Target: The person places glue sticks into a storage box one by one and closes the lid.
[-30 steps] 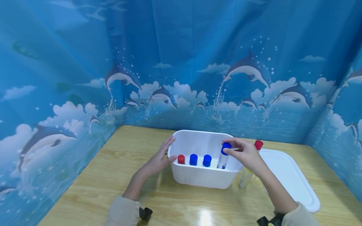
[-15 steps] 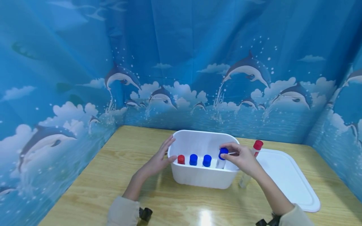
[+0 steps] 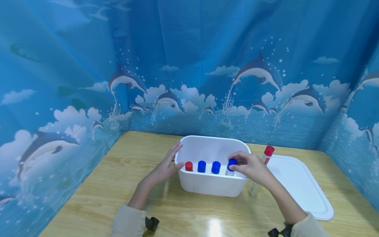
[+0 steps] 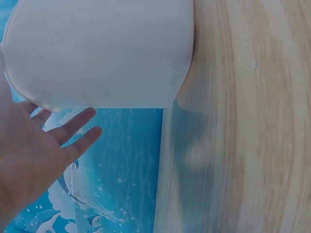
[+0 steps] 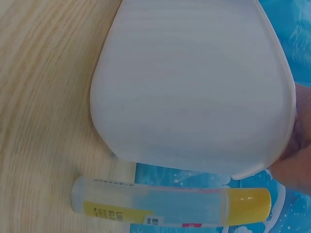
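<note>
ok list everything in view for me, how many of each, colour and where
tub: 1, white, centre of the table
bottles with blue caps: 3 visible, blue on top, in the tub
bottles with red caps: 2 visible, red on top, one at the tub's left end, one outside to its right
bottle with yellow cap: 1, clear and yellow, beside the tub's right end
lid: 1, white, right side of the table
table: 1, light wood, under everything
backdrop: blue with dolphins, behind and at both sides
sleeves: 2, beige, bottom edge
left hand: 1, at the tub's left rim
right hand: 1, pinching the rightmost blue-capped bottle
</note>
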